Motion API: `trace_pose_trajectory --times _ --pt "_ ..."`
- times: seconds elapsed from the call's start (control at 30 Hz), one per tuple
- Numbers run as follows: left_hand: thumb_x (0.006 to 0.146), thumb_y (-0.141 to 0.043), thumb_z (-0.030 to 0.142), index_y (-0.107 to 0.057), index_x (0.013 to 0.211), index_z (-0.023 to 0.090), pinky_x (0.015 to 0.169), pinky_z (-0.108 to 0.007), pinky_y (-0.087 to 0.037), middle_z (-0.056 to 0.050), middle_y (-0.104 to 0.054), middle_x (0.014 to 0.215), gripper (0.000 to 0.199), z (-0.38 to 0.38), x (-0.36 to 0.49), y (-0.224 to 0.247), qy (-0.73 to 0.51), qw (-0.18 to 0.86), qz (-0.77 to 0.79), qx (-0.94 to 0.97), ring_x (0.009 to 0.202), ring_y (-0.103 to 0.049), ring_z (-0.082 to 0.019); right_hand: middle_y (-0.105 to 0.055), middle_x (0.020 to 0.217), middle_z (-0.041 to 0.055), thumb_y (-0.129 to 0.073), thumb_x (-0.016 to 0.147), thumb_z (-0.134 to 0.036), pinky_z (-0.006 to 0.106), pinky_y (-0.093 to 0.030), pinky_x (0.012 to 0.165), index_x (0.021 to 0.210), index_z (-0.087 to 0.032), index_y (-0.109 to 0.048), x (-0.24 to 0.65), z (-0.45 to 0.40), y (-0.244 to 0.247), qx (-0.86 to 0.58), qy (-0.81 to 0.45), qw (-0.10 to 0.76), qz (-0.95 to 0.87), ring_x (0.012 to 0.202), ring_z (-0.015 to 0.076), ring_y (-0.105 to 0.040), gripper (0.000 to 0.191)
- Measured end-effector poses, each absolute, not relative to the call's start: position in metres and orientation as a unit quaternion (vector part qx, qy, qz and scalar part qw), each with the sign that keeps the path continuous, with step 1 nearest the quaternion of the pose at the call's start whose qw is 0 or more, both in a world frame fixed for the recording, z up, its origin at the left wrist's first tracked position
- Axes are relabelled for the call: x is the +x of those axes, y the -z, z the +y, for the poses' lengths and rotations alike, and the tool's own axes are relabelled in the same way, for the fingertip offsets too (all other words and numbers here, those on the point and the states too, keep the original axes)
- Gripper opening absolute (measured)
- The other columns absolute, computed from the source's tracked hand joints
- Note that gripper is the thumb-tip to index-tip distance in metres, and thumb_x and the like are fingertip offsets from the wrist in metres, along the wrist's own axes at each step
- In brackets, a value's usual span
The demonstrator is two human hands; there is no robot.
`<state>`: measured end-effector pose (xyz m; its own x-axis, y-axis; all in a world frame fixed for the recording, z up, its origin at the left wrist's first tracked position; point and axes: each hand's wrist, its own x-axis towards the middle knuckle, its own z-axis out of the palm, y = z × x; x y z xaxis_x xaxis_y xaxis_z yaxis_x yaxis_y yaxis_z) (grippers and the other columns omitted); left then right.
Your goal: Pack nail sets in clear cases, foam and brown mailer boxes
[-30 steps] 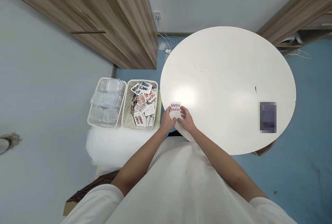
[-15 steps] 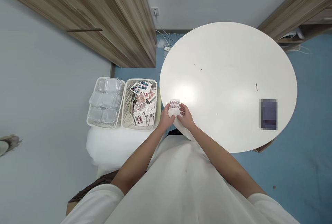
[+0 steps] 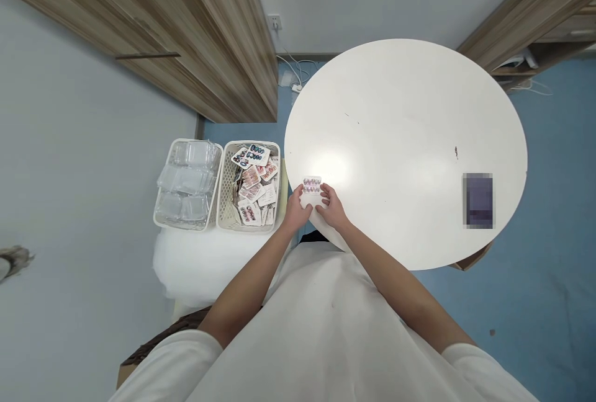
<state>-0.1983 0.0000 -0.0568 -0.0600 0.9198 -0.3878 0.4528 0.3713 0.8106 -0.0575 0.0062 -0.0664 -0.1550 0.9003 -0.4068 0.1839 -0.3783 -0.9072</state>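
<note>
A small card of press-on nails [image 3: 311,185], with two rows of shiny pinkish nails, is held between my hands over the near-left edge of the table. My left hand [image 3: 297,209] grips its left side, fingers curled and thumb toward the lower edge. On the opposite side, my right hand [image 3: 333,208] has its bent fingertips at the card's right edge. To the left, a white basket [image 3: 225,203] holds many similar nail cards [image 3: 257,155], piled loosely, some showing dark blue or pink nails.
A second white basket [image 3: 161,219] with clear plastic boxes [image 3: 192,180] stands farther left. The white oval table [image 3: 400,98] spreads to the right, with a blurred dark rectangular object [image 3: 479,200] near its right edge. White wrapped padding [image 3: 205,262] lies below the baskets.
The view has shifted slightly, so everything sits a little farther left. Both hands keep the nail card in nearly the same place, with hardly any finger movement.
</note>
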Motion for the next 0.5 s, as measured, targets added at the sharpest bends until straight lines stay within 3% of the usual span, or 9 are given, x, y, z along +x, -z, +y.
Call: trace_pose_trajectory --times 0.5 --pt "0.068 -0.052 0.013 -0.031 0.129 0.019 0.096 -0.037 -0.035 -0.010 -0.039 0.131 0.065 -0.0002 -0.1970 0.0514 -0.275 0.479 0.677 0.486 0.116 -0.041 -0.022 -0.036 0.133 0.0045 -0.054 0.063 -0.015 0.040 -0.037 0.096 0.128 -0.028 -0.029 -0.0577 0.0048 0.0656 -0.573 -0.588 0.296 -0.488 0.116 0.0191 -0.040 0.071"
